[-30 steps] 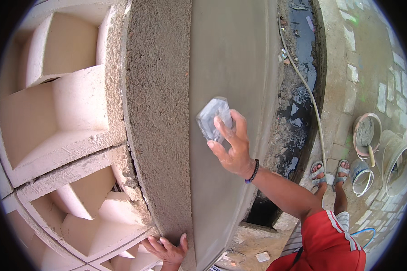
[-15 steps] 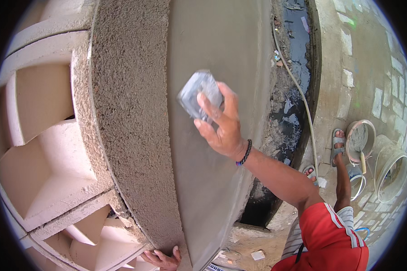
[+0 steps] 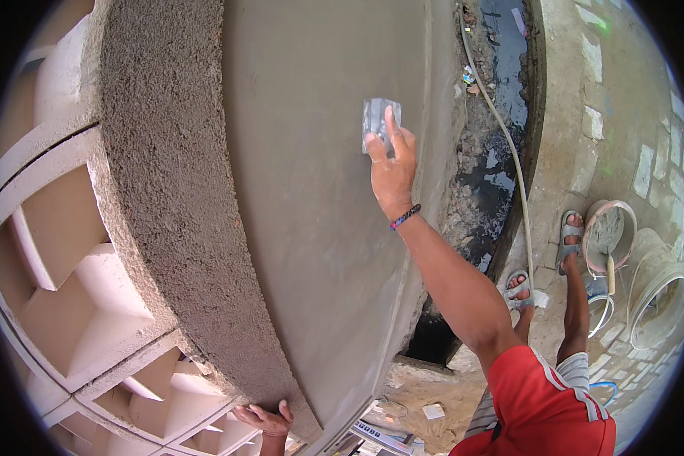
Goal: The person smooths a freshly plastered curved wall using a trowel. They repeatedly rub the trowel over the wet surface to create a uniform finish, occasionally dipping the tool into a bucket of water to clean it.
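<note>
My right hand [image 3: 394, 178] is closed on a small grey rectangular block [image 3: 376, 114], pale with cement smears; its exact kind is unclear. Thumb and fingers bear on its back, while its far face lies against or very close to a smooth grey cement surface [image 3: 311, 190]. A dark beaded bracelet [image 3: 405, 217] circles that wrist. Lower down, my left hand [image 3: 267, 419] rests at the bottom end of a rough, grainy cement band [image 3: 175, 175], fingers spread and nothing visible in them.
Pale hollow blocks [image 3: 61, 235] border the rough band on the left. To the right runs an open drain [image 3: 501, 159] with dark water and a hose [image 3: 501, 137] along it. My sandalled feet stand beside a bucket of mortar [image 3: 609, 232] holding a trowel, and a whitish bucket [image 3: 659, 311].
My right hand and the block have shifted right and slightly up, and the block has turned more upright. My left hand stays near the band's lower end. The view has shifted somewhat.
</note>
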`<action>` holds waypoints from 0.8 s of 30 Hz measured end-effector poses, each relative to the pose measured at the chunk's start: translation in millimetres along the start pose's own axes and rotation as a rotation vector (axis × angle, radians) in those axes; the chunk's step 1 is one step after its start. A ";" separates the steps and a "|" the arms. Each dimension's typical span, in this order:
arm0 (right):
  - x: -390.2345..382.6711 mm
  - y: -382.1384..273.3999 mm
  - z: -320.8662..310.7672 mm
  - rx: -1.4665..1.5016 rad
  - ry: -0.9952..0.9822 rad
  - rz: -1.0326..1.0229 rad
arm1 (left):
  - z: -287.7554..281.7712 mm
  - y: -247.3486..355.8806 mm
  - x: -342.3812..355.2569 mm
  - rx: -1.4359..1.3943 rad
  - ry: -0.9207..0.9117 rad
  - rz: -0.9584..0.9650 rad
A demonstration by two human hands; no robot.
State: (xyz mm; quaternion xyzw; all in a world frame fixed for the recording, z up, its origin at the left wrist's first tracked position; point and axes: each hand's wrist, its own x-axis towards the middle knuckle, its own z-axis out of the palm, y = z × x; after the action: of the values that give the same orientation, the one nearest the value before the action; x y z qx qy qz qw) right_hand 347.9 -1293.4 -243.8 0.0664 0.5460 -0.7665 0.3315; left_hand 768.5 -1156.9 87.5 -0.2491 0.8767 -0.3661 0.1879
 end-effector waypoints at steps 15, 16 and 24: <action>-111.9 23.1 -6.1 -0.243 -0.139 -0.218 | 3.2 0.1 2.9 0.005 0.017 -0.013; -101.1 -0.3 4.7 -0.241 -0.189 -0.432 | 0.4 3.3 -1.0 0.006 0.007 -0.038; -21.5 121.3 -45.2 -0.113 0.089 0.299 | 16.9 -10.5 -26.1 -0.020 0.011 -0.062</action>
State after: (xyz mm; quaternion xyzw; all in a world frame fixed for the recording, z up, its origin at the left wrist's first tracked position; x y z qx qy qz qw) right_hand 423.2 -1266.5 -347.8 0.1622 0.5865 -0.6729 0.4207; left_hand 801.3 -1157.6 87.9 -0.2762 0.8730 -0.3644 0.1694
